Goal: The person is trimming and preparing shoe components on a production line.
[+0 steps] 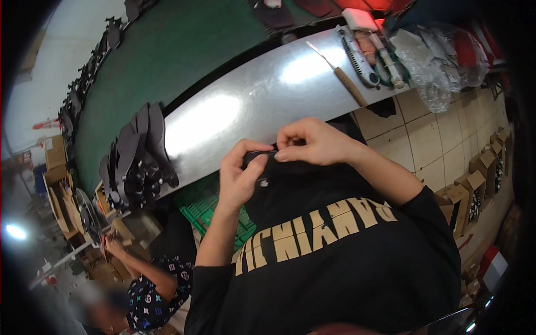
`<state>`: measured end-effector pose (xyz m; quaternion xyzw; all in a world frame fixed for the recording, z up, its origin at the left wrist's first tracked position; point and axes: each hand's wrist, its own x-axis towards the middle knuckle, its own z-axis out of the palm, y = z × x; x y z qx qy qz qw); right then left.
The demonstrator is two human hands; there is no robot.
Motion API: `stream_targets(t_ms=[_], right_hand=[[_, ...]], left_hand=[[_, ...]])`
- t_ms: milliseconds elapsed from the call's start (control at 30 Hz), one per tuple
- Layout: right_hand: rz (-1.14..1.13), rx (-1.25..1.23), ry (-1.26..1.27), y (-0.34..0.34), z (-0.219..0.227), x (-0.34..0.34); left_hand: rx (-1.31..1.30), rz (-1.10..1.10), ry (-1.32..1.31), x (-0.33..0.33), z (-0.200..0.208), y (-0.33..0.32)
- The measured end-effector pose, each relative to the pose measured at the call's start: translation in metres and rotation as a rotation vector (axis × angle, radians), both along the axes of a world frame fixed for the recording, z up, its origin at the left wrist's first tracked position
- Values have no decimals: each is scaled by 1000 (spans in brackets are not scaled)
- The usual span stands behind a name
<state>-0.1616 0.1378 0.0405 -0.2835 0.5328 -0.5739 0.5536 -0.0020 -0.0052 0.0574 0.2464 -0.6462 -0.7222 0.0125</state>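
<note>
Close to my body, just in front of the bench edge, both hands pinch a small black piece (258, 156). Its outline melts into my black shirt, so I cannot tell its kind. My left hand (237, 173) is closed, with thumb and forefinger on the piece's left end. The thumb and bent fingers of my right hand (312, 142) close on it from the right, and the fingertips of both hands nearly meet. A stack of dark flip-flops (137, 151) stands on the bench's left part, past my left hand.
A metal-topped bench (218, 134) borders a green conveyor belt (184, 50) edged with more flip-flops. At the right lie a wooden-handled tool (349, 86), a utility knife (360, 61) and clear plastic bags (435, 61). A green crate (204, 209) sits below. Another person works at lower left.
</note>
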Motion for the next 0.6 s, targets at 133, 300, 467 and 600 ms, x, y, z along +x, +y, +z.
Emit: stream_targets(t_ms=[133,300,467,600], right_hand=[[-60,-176,1012,0,30,-28],[-737,-19,1558,5,-5,-77],[-540,276,1579,18,-60,-75],[-452,186,982,19,-45,-52]], left_hand=[[-77,268,142,18,17,-21],[274,590,87,23,-7,-46],[663,657,-48,31,-56,-35],[941,759,-88,30,-67,-28]])
